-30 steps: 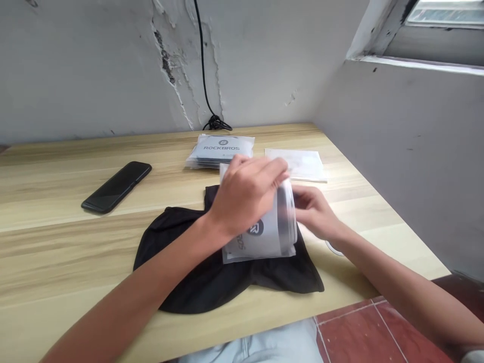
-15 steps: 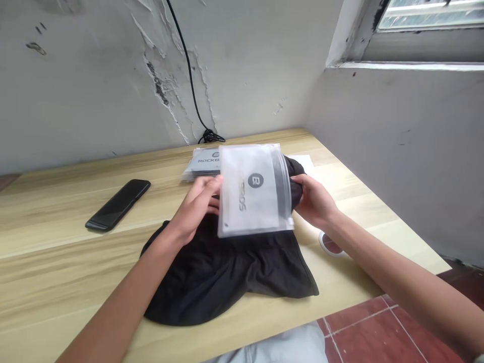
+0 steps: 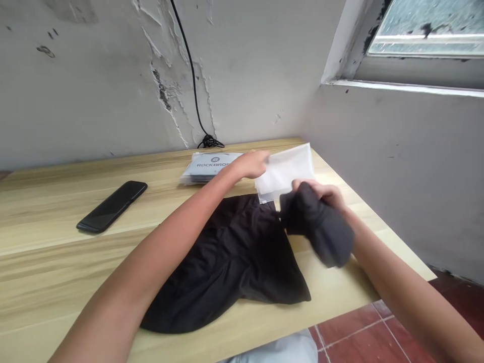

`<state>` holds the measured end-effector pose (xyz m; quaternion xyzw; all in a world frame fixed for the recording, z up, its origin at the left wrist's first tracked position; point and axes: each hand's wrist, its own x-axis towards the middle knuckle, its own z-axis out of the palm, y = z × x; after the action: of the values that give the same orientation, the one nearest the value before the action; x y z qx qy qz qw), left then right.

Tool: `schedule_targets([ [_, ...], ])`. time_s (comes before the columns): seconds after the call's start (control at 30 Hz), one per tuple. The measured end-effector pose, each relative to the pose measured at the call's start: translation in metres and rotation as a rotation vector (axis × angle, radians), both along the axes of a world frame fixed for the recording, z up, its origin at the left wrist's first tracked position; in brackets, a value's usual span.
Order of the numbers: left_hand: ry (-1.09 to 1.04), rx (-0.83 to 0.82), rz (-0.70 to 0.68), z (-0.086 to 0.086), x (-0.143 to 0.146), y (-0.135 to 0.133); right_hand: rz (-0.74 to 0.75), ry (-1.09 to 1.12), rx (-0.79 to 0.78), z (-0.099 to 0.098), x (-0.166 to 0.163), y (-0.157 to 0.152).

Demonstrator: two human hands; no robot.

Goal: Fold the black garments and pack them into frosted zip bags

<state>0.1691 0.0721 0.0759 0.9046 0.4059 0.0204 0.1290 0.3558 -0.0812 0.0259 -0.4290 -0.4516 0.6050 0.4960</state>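
Black fabric garment [image 3: 230, 262] seen lying spread on the pale wood bench [image 3: 49, 242], with a dark bunch of cloth [image 3: 317, 224] raised at its right side inside my right grip [image 3: 317, 194], fingers pressed together around the folds. The bunch meets the flat cloth, but I cannot tell if they are one piece. A translucent white zip bag [image 3: 284, 171], slightly blurred, stands just beyond the bunch, near my right grip. My left grip [image 3: 251, 164] reaches across, fingertips at the bag's left edge; whether it pinches I cannot tell. Beyond it lie a stack of ROCKBROS packets [image 3: 209, 168]; farther left, a black smartphone [image 3: 111, 206].
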Motion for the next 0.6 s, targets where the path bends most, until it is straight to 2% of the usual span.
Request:
schedule_targets([
  [0.1, 0.056, 0.05, 0.005, -0.01, 0.031, 0.012, 0.235, 0.048, -0.04, -0.009, -0.021, 0.001],
  [0.17, 0.04, 0.121, 0.011, -0.02, 0.041, 0.012, 0.325, 0.067, -0.066, -0.012, -0.028, 0.001],
  [0.27, 0.008, 0.166, -0.054, -0.04, 0.044, 0.001, 0.334, 0.031, -0.096, -0.016, -0.032, 0.0],
  [0.4, 0.069, 0.07, -0.185, -0.065, 0.042, -0.008, 0.362, -0.069, -0.109, -0.02, -0.037, 0.001],
  [0.47, 0.093, 0.04, -0.181, -0.071, 0.045, -0.004, 0.39, -0.092, -0.121, -0.022, -0.039, 0.001],
  [0.6, 0.083, 0.036, -0.149, -0.071, 0.054, 0.014, 0.477, -0.111, -0.139, -0.021, -0.041, 0.0],
])
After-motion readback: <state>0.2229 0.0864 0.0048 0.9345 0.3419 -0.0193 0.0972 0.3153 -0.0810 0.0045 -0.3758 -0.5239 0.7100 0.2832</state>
